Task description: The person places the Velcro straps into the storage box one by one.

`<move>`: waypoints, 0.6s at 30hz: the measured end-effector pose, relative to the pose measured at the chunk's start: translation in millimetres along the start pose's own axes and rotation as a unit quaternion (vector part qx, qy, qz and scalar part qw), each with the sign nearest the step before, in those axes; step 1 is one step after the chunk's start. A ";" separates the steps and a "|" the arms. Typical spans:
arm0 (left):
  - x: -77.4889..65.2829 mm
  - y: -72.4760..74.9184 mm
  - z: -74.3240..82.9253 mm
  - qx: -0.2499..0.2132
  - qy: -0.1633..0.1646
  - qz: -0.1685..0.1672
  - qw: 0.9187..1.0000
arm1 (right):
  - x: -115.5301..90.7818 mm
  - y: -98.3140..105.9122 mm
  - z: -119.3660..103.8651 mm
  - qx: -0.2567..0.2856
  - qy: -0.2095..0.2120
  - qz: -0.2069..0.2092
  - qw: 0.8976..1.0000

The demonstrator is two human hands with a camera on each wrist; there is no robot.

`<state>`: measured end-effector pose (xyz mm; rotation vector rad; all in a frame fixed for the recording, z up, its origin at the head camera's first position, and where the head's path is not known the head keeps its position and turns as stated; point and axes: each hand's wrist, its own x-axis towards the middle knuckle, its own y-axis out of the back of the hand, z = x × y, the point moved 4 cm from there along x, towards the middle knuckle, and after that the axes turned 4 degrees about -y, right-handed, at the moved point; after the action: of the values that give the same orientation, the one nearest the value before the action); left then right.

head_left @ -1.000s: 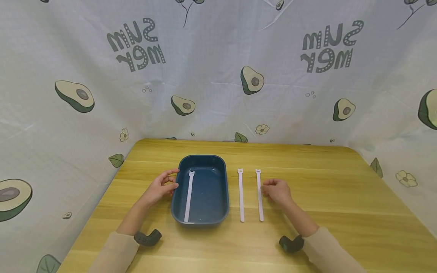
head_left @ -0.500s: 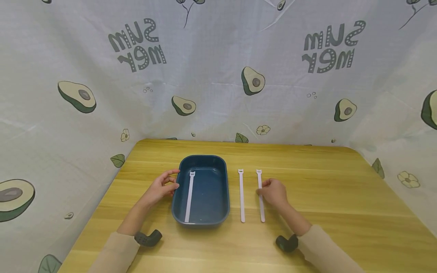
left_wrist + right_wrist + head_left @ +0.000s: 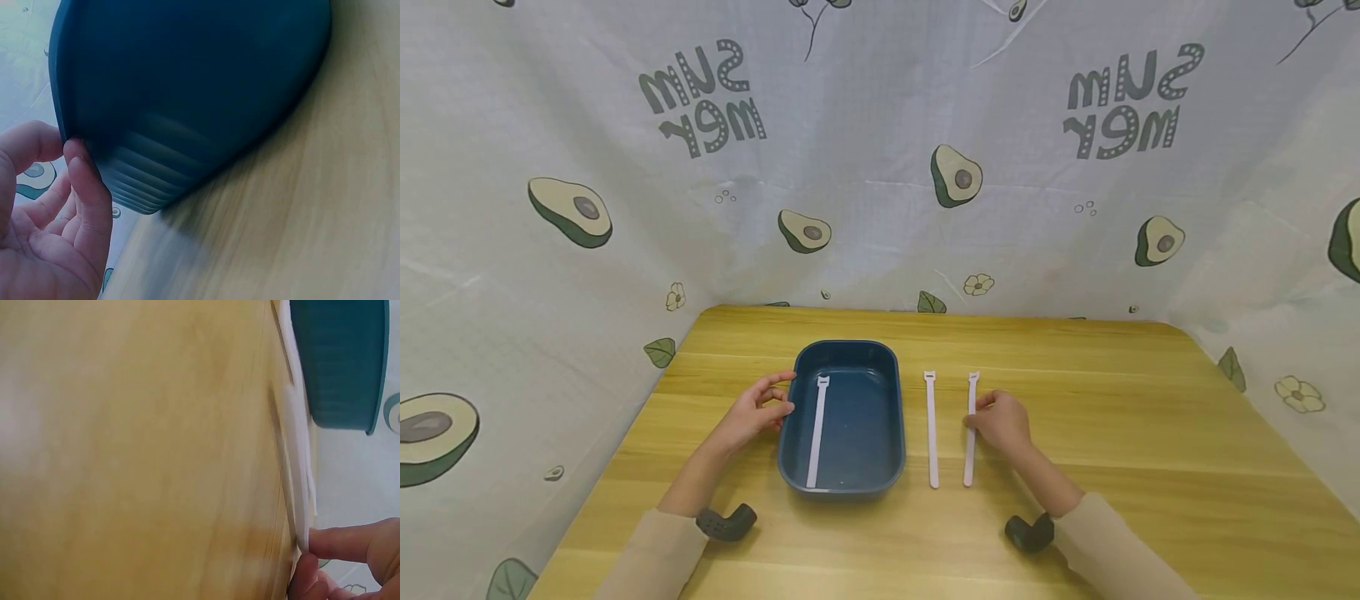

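In the head view, a deep blue rectangular tray (image 3: 883, 479) stands on the table, with one white strap-style cable tie (image 3: 817, 429) lying lengthwise inside it. My left hand (image 3: 751, 414) is at the tray's left side; thumb and index finger pinch the rim, as the left wrist view shows at the tray wall (image 3: 187, 81). Right of the tray lies a second white cable tie (image 3: 932, 429), its slotted head pointing away. My right hand (image 3: 1002, 422) pinches a third white cable tie (image 3: 969, 454) near its middle. The right wrist view shows that strap (image 3: 299, 456) slightly raised above the wood at one end.
The wooden table (image 3: 1150, 417) extends to the right beyond my right hand. A pale curtain (image 3: 880, 208) printed with avocados hangs behind and at both sides. Dark curved wrist devices (image 3: 727, 523) stick out from both sleeves.
My right hand has moved left onto the rightmost cable tie and taken it between thumb and finger. That tie has turned slightly, its near end swinging left. My left hand stays at the tray.
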<state>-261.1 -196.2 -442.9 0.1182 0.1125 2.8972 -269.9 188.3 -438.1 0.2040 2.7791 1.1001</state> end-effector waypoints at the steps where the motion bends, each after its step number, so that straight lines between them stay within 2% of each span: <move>1: 0.1 0.0 -0.2 0.001 0.002 0.002 1.000 | 0.3 0.1 0.4 0.001 -0.001 -0.001 1.000; 10: 0.0 -0.1 1.5 0.004 0.003 -0.001 1.000 | 2.5 2.8 2.8 0.026 -0.020 -0.017 0.999; 18: -0.1 0.1 1.4 0.001 0.006 0.000 1.000 | 2.2 3.4 4.5 0.127 -0.059 -0.049 0.989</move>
<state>-260.9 -196.1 -441.5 0.1017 0.1185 2.8984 -270.9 194.2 -439.3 0.1530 2.7809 0.6864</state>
